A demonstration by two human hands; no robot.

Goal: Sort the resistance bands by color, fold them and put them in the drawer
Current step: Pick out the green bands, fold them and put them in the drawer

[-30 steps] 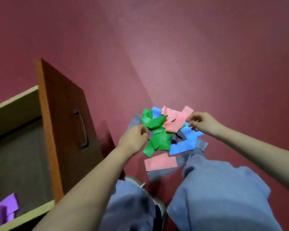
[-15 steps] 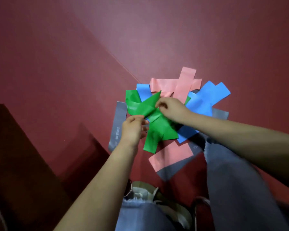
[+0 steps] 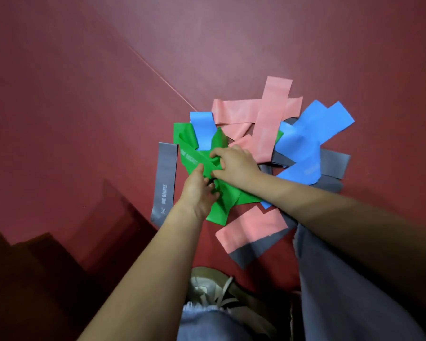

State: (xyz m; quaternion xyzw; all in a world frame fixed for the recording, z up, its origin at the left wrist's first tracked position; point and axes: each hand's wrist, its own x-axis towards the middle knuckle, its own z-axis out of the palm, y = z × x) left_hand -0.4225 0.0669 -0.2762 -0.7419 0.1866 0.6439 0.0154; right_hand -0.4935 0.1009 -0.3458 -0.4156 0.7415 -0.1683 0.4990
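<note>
Both hands gather green bands from a mixed pile on the red floor.

The left hand (image 3: 199, 190) and right hand (image 3: 234, 163) each pinch the green bands (image 3: 226, 200) at the pile's middle. Pink bands (image 3: 253, 112) lie beyond the green, blue bands (image 3: 303, 141) to its right, a grey band (image 3: 165, 183) just left. A shoe (image 3: 207, 286) sits nearer.

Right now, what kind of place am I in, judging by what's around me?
Probably a room in a home or gym, though little shows. You're crouched over a dark red floor with a heap of resistance bands: green bands under both hands, pink bands, and a grey band lying beside them. A sneaker shows below.
</note>
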